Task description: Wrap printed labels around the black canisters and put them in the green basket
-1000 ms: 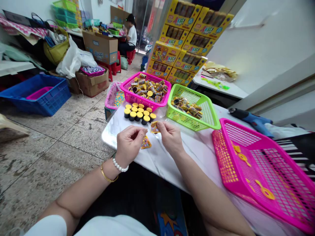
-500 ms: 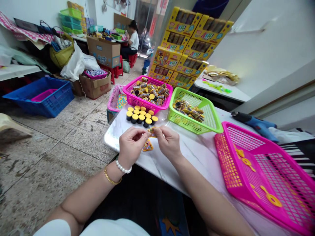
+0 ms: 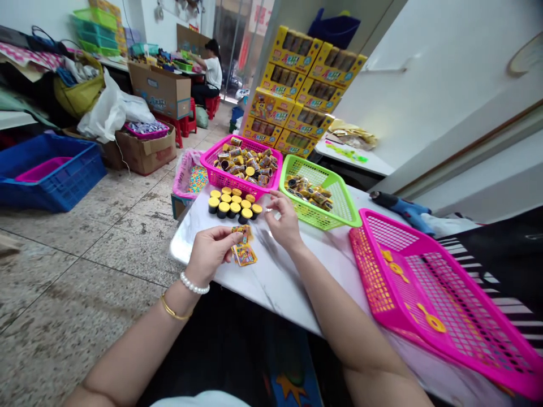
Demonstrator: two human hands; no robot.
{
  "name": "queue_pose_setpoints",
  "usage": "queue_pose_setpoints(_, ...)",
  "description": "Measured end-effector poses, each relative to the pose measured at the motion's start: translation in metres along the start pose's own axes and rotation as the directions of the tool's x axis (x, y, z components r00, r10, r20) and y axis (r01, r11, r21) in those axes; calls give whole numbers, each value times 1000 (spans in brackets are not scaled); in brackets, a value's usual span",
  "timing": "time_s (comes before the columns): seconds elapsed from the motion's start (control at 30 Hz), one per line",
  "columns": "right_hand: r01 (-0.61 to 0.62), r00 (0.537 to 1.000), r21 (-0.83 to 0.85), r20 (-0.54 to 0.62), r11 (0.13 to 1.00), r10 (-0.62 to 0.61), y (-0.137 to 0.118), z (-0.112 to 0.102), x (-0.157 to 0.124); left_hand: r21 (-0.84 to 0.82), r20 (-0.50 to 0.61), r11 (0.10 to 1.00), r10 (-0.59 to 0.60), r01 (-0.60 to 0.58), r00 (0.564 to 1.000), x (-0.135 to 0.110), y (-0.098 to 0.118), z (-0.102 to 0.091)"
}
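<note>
1. Label (image 3: 242,230), printed, mostly yellow: in left hand (image 3: 210,254), over table (image 3: 271,285) near its corner.
2. Left grip: thumb and fingers together, clamped on that label.
3. Second label (image 3: 245,257): flat on table, just beside left fingertips, on the person's side of the held one. Can't tell if the two touch.
4. Right hand (image 3: 283,220): raised over table between tubs (image 3: 223,207) and green basket (image 3: 341,208). Grip: thumb and fingertips apart, fingers half curled. Fingertips near the pink basket's lower corner; contact can't be told.
5. Tubs: black bodies, yellow lids on, upright in a tight cluster beyond the labels.
6. Pink basket (image 3: 241,188): right behind the tubs, heaped with printed cylinders (image 3: 250,164), many tipped over.
7. Green basket: just beside it on the right, smaller heap, same kind of cylinders.
8. Large basket (image 3: 375,282), also pink: near the right forearm, a few yellow plastic parts (image 3: 432,321) inside.
9. Blue power tool (image 3: 401,208): lies behind the large basket.
10. Yellow boxes (image 3: 274,107): stacked behind the pink and green baskets.
11. Bin (image 3: 181,176): plastic-lined, left of the pink basket, small multicoloured bits inside.
12. Co-worker (image 3: 213,73): seated well apart, at another table.
</note>
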State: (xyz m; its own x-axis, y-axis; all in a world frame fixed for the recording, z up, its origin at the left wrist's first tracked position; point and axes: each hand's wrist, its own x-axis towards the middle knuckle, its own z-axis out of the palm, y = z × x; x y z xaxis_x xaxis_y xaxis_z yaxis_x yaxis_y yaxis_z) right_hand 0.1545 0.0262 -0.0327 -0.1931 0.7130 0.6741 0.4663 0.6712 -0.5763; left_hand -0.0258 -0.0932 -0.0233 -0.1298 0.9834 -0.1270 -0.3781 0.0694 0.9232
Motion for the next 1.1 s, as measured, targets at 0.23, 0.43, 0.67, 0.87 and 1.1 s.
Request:
queue_pose_setpoints(0.23,119,970,-171,-190,978,-151,7,6,-6,129,3,992,-2,1,1000,12,-7,-10)
queue_pose_setpoints(0.43,-111,978,-56,174,992,119,22,16,-8,318,102,948,-60,24,993,17,-6,-4)
queue_pose_setpoints(0.67,-488,857,349,16,800,515,8,-2,-3,17,-18,996,-90,91,996,25,3,-5)
queue_pose_setpoints(0.87,-630,752,708,454,319,478,-32,-20,-9,-301,-99,936,-222,183,970,26,11,1)
queue_pose_setpoints(1.1,-656,730,710,511,257,454,-48,-16,-18,-408,-5,874,-292,264,956,28,12,14)
